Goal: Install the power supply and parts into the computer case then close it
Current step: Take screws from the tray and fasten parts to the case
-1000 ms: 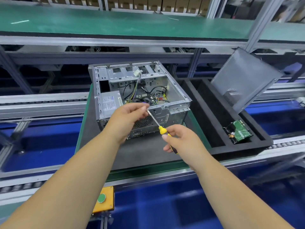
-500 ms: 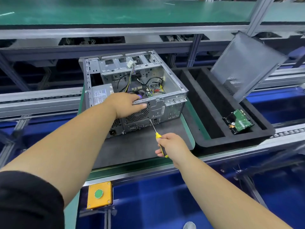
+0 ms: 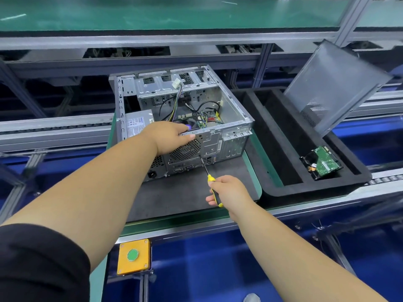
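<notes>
Yellow plastic is what is catching the eye nearest us: the box with a green button (image 3: 133, 256) hanging under the bench edge, and just beyond it the yellow-and-black handle of the screwdriver (image 3: 209, 179). The right hand (image 3: 230, 191) is wrapping its fingers round that handle, and the shaft is angling up and left so the tip is meeting the rear panel of the computer case (image 3: 209, 147) just below the round fan grille. I judge a rear screw is being driven, probably one of those that fix the power supply (image 3: 136, 125), which is already sitting in the near left corner of the open case on the dark mat (image 3: 174, 197). To do this well the shaft should be lining up squarely with the screw rather than leaning, with steady forward pressure so the tip is not slipping out onto the panel. The left hand (image 3: 172, 136) is curling over the top rear rim of the case, gripping it and bracing against that push; it should be holding firm. To the right, the hard drive (image 3: 325, 164) is lying in the black foam tray (image 3: 272, 188), and farther off the side panel (image 3: 340, 83) is leaning tilted, both waiting their turn.
</notes>
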The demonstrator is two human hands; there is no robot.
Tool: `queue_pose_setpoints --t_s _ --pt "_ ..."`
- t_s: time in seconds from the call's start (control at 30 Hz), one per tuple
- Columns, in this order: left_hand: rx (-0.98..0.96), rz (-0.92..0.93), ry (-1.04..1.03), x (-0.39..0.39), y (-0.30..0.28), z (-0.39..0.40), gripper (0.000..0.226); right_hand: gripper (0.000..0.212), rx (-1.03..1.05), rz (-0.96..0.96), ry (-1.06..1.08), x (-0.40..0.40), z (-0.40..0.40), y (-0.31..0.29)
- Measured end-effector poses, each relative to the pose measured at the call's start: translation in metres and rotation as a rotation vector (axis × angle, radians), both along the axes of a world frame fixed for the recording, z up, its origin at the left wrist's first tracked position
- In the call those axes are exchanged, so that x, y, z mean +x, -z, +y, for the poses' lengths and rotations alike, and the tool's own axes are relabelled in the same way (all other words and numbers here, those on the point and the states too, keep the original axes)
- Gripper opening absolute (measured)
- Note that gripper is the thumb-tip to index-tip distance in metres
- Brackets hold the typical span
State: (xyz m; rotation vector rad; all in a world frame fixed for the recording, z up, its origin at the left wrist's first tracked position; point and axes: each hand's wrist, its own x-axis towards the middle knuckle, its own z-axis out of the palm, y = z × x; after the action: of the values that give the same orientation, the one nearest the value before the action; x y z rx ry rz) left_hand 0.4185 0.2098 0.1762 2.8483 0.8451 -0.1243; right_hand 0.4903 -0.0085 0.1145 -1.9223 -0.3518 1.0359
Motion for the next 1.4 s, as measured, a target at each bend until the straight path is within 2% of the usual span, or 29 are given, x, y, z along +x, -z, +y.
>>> queue_pose_setpoints --t_s 0.27,0.47,0.63,0.83,1.0,1.13,1.23,1.33,1.4 --pt "-0.003 -0.006 0.005 0.001 -0.001 -0.001 0.06 0.022 -0.011 -0.012 0.024 -0.001 0.005 -0.01" --pt "-0.003 0.001 0.009 0.001 -0.002 -0.001 0.061 0.026 -0.129 0.334 0.122 -0.004 0.019 -0.019" --pt "-0.01 0.008 0.017 0.002 0.0 0.001 0.062 0.023 0.026 0.495 0.25 -0.002 0.01 -0.007" --pt "-0.026 0.005 0.008 0.002 -0.001 0.003 0.062 0.026 -0.015 0.448 0.285 -0.002 0.012 0.004" --pt "-0.034 0.0 0.013 0.002 -0.001 0.002 0.062 0.049 -0.117 0.405 0.234 0.005 0.015 0.006" --pt "-0.039 -0.001 0.016 0.002 -0.001 0.003 0.063 0.037 -0.007 0.49 0.302 0.004 0.013 0.01" --pt "-0.046 -0.002 0.014 0.002 0.0 0.004 0.063 0.027 0.001 0.423 0.307 0.002 0.01 0.013" --pt "-0.04 -0.002 0.024 0.003 0.001 0.005 0.062 0.028 -0.039 0.337 0.271 0.003 0.011 0.013" --pt "-0.037 0.0 0.028 0.003 0.001 0.005 0.062 0.036 -0.084 0.315 0.258 0.002 0.014 0.012"
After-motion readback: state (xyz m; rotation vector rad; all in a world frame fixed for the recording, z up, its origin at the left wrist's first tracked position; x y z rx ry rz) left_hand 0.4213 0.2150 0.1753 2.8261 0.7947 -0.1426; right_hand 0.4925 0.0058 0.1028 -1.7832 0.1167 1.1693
